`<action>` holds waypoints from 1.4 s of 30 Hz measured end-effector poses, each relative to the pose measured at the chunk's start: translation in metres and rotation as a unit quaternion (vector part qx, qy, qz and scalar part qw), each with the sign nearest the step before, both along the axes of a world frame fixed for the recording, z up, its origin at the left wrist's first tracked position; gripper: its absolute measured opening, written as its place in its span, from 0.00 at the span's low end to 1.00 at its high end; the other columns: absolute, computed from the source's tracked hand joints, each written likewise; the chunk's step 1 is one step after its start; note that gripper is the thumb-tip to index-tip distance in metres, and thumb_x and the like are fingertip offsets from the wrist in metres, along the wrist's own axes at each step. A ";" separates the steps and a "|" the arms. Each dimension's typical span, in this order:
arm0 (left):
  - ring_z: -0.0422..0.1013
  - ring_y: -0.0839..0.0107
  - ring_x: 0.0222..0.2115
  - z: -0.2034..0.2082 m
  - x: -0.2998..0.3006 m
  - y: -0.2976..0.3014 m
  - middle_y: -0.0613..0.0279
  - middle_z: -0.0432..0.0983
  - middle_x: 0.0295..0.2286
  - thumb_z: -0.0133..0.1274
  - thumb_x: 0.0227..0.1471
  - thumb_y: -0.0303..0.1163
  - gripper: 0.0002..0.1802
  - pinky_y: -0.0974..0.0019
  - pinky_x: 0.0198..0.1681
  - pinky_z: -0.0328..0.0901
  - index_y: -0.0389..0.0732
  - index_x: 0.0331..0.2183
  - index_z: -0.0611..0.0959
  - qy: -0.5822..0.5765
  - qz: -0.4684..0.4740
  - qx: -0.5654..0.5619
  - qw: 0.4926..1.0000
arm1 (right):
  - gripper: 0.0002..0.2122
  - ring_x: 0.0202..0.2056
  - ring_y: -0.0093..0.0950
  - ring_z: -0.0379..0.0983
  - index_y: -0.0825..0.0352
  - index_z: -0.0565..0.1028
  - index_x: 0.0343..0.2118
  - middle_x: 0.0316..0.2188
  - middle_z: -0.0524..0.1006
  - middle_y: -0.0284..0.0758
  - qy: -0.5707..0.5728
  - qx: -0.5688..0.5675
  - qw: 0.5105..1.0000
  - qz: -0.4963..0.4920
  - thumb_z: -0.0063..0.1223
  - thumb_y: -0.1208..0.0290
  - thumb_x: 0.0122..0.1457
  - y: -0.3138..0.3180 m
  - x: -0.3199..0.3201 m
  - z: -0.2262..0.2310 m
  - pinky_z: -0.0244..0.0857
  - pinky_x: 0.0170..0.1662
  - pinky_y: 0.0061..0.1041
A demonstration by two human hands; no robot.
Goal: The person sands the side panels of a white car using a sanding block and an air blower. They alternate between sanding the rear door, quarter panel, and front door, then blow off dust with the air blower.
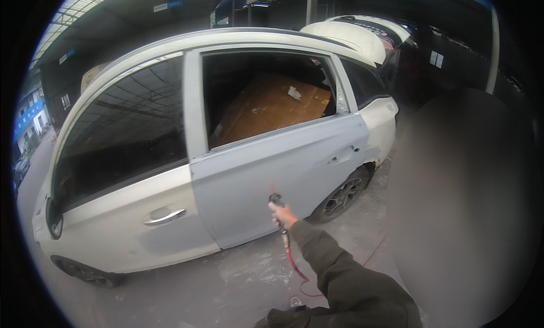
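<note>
Hose-fed gun (276,199) | right fingers (277,220) clamped around it | facing grey door (255,169) | blue-white sign (168,6) too small to read

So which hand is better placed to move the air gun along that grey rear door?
The right, I'd judge: the right hand already grips the air gun in front of the grey rear door, its red hose hanging below. The left hand isn't in view.

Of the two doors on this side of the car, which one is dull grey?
The rear door, at which the right hand points the air gun; the front door is mostly cream-white and has a shiny handle.
</note>
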State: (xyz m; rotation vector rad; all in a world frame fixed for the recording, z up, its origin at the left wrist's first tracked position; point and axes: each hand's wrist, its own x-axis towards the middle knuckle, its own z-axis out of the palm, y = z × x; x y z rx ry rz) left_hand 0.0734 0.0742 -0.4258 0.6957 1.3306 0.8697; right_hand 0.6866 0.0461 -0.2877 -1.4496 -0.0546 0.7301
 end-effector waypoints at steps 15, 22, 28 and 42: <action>0.75 0.66 0.34 0.081 0.179 -0.040 0.59 0.76 0.34 0.64 0.52 0.37 0.21 0.60 0.34 0.72 0.34 0.42 0.77 0.060 0.051 -0.012 0.997 | 0.21 0.09 0.22 0.54 0.53 0.59 0.16 0.09 0.57 0.24 0.000 -0.076 0.954 -0.291 0.55 0.56 0.62 -0.324 0.307 -0.073 0.47 0.12 0.26; 0.76 0.67 0.26 0.044 0.180 -0.047 0.57 0.77 0.32 0.54 0.60 0.47 0.23 0.60 0.21 0.70 0.34 0.43 0.75 0.061 0.048 0.038 0.996 | 0.18 0.12 0.28 0.67 0.63 0.70 0.26 0.13 0.67 0.31 -0.047 -0.292 0.954 -0.039 0.61 0.52 0.55 -0.203 0.150 -0.208 0.60 0.14 0.30; 0.77 0.66 0.30 0.024 0.143 -0.068 0.57 0.77 0.35 0.54 0.60 0.46 0.24 0.60 0.25 0.72 0.32 0.44 0.76 0.040 0.140 0.041 0.989 | 0.15 0.15 0.25 0.70 0.66 0.74 0.27 0.18 0.72 0.30 -0.089 -0.184 0.923 0.325 0.60 0.58 0.57 -0.061 -0.091 -0.172 0.63 0.19 0.27; 0.74 0.71 0.30 0.037 -0.031 -0.039 0.57 0.79 0.35 0.66 0.51 0.40 0.24 0.64 0.36 0.70 0.29 0.40 0.79 0.047 0.173 -0.039 0.983 | 0.14 0.13 0.24 0.68 0.63 0.70 0.22 0.14 0.69 0.29 0.017 -0.161 0.913 0.376 0.58 0.62 0.58 0.076 -0.254 -0.148 0.60 0.17 0.27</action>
